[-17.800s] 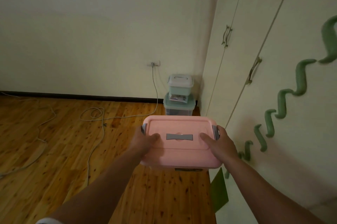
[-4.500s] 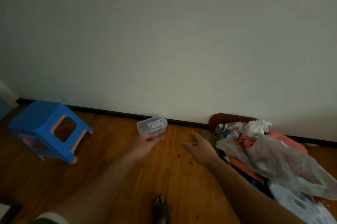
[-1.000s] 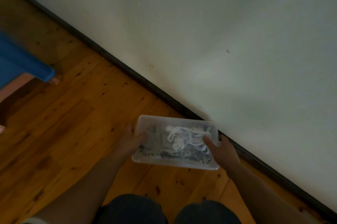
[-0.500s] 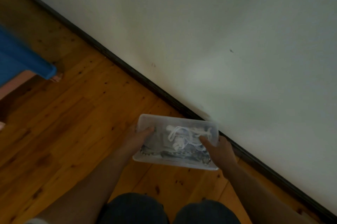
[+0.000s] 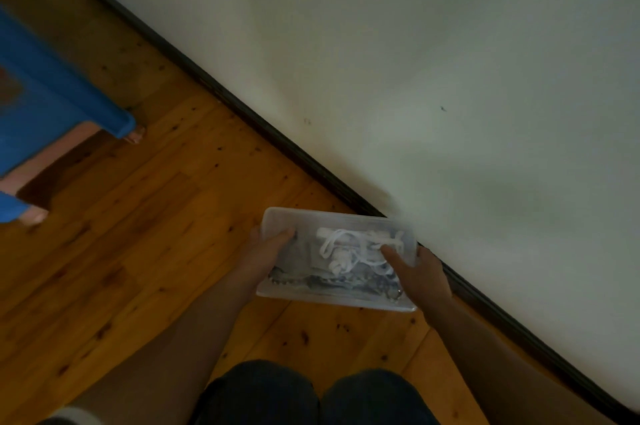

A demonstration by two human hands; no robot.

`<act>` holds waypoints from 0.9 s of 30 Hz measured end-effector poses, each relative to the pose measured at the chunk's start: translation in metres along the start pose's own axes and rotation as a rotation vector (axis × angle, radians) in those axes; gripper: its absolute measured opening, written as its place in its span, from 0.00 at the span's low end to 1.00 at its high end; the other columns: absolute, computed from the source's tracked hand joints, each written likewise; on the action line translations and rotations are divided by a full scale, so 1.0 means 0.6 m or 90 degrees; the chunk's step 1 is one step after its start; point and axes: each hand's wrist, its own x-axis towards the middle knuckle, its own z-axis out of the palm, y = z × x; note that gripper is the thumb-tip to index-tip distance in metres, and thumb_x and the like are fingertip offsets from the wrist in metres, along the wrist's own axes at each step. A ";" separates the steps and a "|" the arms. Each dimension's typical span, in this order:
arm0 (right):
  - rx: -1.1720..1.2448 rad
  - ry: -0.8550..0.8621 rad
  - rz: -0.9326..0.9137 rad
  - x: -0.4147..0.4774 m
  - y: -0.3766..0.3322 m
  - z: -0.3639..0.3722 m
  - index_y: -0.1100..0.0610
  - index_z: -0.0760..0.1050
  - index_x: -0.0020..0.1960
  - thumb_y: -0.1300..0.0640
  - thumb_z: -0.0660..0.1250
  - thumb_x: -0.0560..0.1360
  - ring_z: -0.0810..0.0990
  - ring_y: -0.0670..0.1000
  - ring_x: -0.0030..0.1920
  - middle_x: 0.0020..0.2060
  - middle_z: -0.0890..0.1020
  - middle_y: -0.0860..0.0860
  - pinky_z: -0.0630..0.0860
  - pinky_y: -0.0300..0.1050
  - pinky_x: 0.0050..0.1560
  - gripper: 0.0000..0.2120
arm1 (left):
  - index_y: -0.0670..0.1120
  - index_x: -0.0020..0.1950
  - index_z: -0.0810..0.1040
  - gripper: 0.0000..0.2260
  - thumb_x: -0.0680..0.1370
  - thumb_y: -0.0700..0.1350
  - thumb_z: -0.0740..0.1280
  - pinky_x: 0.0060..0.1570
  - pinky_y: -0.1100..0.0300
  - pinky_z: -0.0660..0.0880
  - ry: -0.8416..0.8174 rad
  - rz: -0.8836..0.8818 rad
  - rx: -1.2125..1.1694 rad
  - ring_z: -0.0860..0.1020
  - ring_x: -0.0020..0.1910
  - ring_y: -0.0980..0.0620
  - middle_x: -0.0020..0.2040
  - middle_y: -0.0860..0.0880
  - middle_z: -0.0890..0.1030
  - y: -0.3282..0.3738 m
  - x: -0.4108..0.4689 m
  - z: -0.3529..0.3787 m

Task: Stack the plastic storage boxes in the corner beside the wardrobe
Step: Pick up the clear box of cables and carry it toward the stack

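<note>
While no readable label shows, the left hand (image 5: 265,253) and right hand (image 5: 420,272) clasp the small clear lidded plastic box (image 5: 337,258), thumbs pressed on top.

One clear box (image 5: 337,258), two hands, one blue stool (image 5: 52,106).

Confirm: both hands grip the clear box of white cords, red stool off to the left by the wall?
Not quite. In the head view the stool is blue, not red. The rest stands: left hand and right hand grip the clear box holding white cords.
</note>
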 end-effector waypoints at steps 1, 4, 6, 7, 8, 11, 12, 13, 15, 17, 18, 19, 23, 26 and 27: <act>-0.008 0.002 -0.001 -0.009 -0.008 -0.004 0.59 0.70 0.68 0.29 0.67 0.65 0.77 0.56 0.58 0.60 0.77 0.57 0.76 0.57 0.59 0.43 | 0.51 0.74 0.62 0.30 0.76 0.56 0.68 0.53 0.51 0.71 0.003 -0.001 -0.005 0.72 0.62 0.46 0.68 0.48 0.70 0.007 -0.012 -0.003; -0.017 0.005 -0.007 -0.041 -0.029 -0.018 0.59 0.70 0.68 0.32 0.67 0.68 0.78 0.57 0.57 0.60 0.77 0.58 0.77 0.57 0.58 0.40 | 0.50 0.74 0.62 0.29 0.77 0.54 0.68 0.52 0.52 0.70 0.017 0.004 -0.031 0.71 0.58 0.48 0.67 0.48 0.70 0.031 -0.051 -0.011; -0.024 0.001 -0.008 -0.072 -0.050 -0.033 0.59 0.71 0.67 0.32 0.67 0.69 0.78 0.57 0.57 0.60 0.78 0.58 0.77 0.57 0.58 0.39 | 0.48 0.72 0.64 0.26 0.77 0.52 0.68 0.51 0.53 0.70 0.030 0.012 -0.039 0.72 0.56 0.49 0.66 0.47 0.71 0.051 -0.084 -0.020; -0.030 0.003 -0.007 -0.090 -0.062 -0.041 0.59 0.71 0.67 0.32 0.67 0.69 0.78 0.57 0.57 0.60 0.77 0.58 0.77 0.57 0.58 0.39 | 0.48 0.72 0.65 0.25 0.77 0.51 0.68 0.51 0.54 0.70 0.035 0.009 -0.038 0.72 0.55 0.49 0.66 0.47 0.72 0.063 -0.102 -0.026; -0.037 0.009 -0.008 -0.105 -0.073 -0.048 0.60 0.71 0.67 0.32 0.67 0.69 0.78 0.57 0.57 0.59 0.77 0.58 0.77 0.56 0.57 0.38 | 0.47 0.72 0.66 0.25 0.77 0.51 0.68 0.51 0.53 0.70 0.037 0.003 -0.044 0.72 0.56 0.49 0.66 0.47 0.72 0.072 -0.117 -0.032; -0.040 0.020 -0.027 -0.159 -0.118 -0.076 0.59 0.73 0.59 0.32 0.67 0.68 0.79 0.54 0.51 0.55 0.79 0.57 0.78 0.51 0.53 0.33 | 0.47 0.72 0.65 0.25 0.77 0.51 0.68 0.51 0.54 0.69 0.048 -0.011 -0.043 0.72 0.55 0.50 0.61 0.50 0.72 0.103 -0.173 -0.053; -0.052 0.020 -0.035 -0.172 -0.132 -0.083 0.59 0.73 0.59 0.32 0.67 0.68 0.78 0.53 0.50 0.55 0.80 0.57 0.77 0.49 0.52 0.34 | 0.47 0.71 0.66 0.25 0.77 0.52 0.68 0.50 0.55 0.69 0.049 -0.016 -0.042 0.71 0.53 0.50 0.60 0.50 0.72 0.113 -0.188 -0.058; -0.067 0.018 -0.045 -0.188 -0.147 -0.094 0.59 0.73 0.61 0.32 0.66 0.69 0.78 0.54 0.51 0.56 0.79 0.57 0.76 0.48 0.51 0.35 | 0.47 0.71 0.66 0.25 0.77 0.52 0.68 0.49 0.55 0.69 0.051 -0.021 -0.044 0.71 0.52 0.50 0.60 0.50 0.72 0.125 -0.208 -0.065; -0.095 0.019 -0.043 -0.219 -0.179 -0.114 0.61 0.71 0.65 0.31 0.65 0.69 0.77 0.55 0.54 0.58 0.77 0.58 0.74 0.47 0.51 0.39 | 0.47 0.71 0.65 0.26 0.76 0.53 0.68 0.49 0.54 0.69 0.051 -0.039 -0.050 0.72 0.54 0.49 0.62 0.49 0.72 0.148 -0.246 -0.081; -0.106 0.021 -0.058 -0.252 -0.216 -0.138 0.61 0.71 0.65 0.31 0.65 0.69 0.76 0.52 0.50 0.56 0.77 0.56 0.72 0.43 0.46 0.39 | 0.47 0.72 0.65 0.28 0.75 0.54 0.69 0.49 0.52 0.72 0.053 -0.053 -0.056 0.73 0.57 0.46 0.64 0.48 0.72 0.179 -0.284 -0.099; -0.107 0.023 -0.063 -0.263 -0.228 -0.144 0.61 0.71 0.64 0.31 0.65 0.69 0.75 0.51 0.48 0.53 0.77 0.54 0.71 0.40 0.41 0.38 | 0.47 0.72 0.65 0.29 0.75 0.55 0.69 0.50 0.51 0.72 0.054 -0.051 -0.058 0.73 0.58 0.45 0.64 0.48 0.72 0.188 -0.295 -0.103; -0.104 0.025 -0.069 -0.280 -0.246 -0.155 0.60 0.72 0.64 0.32 0.65 0.70 0.75 0.50 0.46 0.50 0.77 0.52 0.69 0.38 0.37 0.36 | 0.47 0.72 0.65 0.29 0.75 0.55 0.69 0.51 0.50 0.73 0.058 -0.052 -0.057 0.73 0.59 0.45 0.65 0.47 0.73 0.202 -0.313 -0.112; -0.094 0.022 -0.081 -0.350 -0.318 -0.196 0.57 0.74 0.57 0.34 0.65 0.71 0.77 0.46 0.40 0.44 0.78 0.49 0.67 0.35 0.34 0.29 | 0.48 0.73 0.64 0.30 0.75 0.55 0.69 0.52 0.50 0.72 0.057 -0.055 -0.067 0.73 0.60 0.45 0.66 0.47 0.72 0.262 -0.392 -0.145; -0.092 0.023 -0.090 -0.396 -0.368 -0.221 0.52 0.72 0.49 0.35 0.66 0.70 0.76 0.40 0.36 0.37 0.77 0.43 0.66 0.31 0.31 0.21 | 0.49 0.73 0.64 0.29 0.75 0.55 0.69 0.50 0.51 0.71 0.062 -0.064 -0.078 0.72 0.57 0.47 0.65 0.47 0.72 0.301 -0.446 -0.167; -0.095 0.020 -0.092 -0.409 -0.383 -0.228 0.52 0.71 0.48 0.35 0.66 0.71 0.75 0.40 0.36 0.36 0.76 0.42 0.65 0.31 0.31 0.21 | 0.49 0.72 0.65 0.28 0.75 0.54 0.69 0.49 0.51 0.71 0.066 -0.061 -0.084 0.73 0.56 0.47 0.64 0.47 0.72 0.312 -0.460 -0.173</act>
